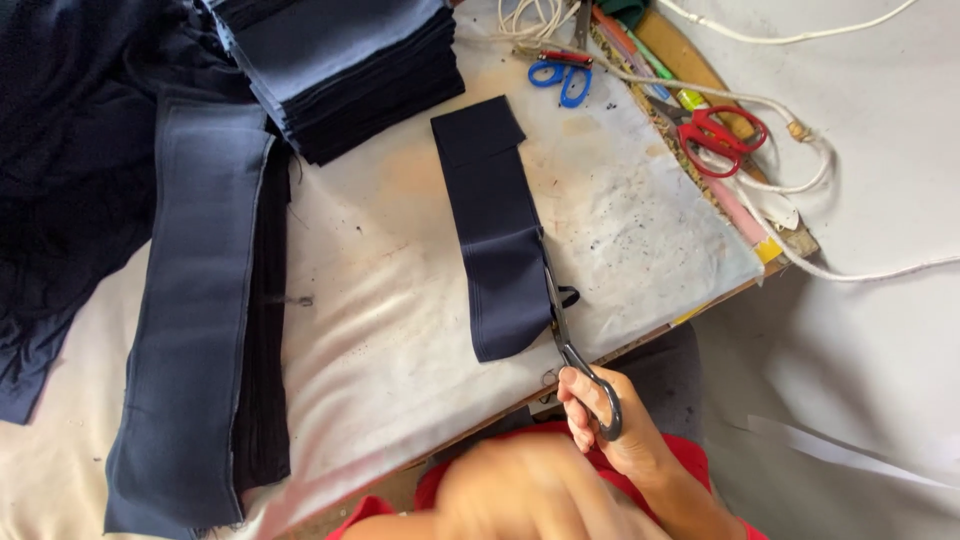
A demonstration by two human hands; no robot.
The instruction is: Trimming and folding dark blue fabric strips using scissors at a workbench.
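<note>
Head view: right hand gripping scissors, seemingly.

The left hand is being smeared by motion blur at the lower middle of the frame, so its grip cannot be told. The stack of blue fabric pieces is being cut off by the top edge, and the dark cloth by the left edge.

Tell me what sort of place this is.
Probably a garment sewing or cutting workshop: stacks of cut navy fabric pieces on a worn padded table, a navy strip beside black shears in the right hand, and spare scissors.
</note>
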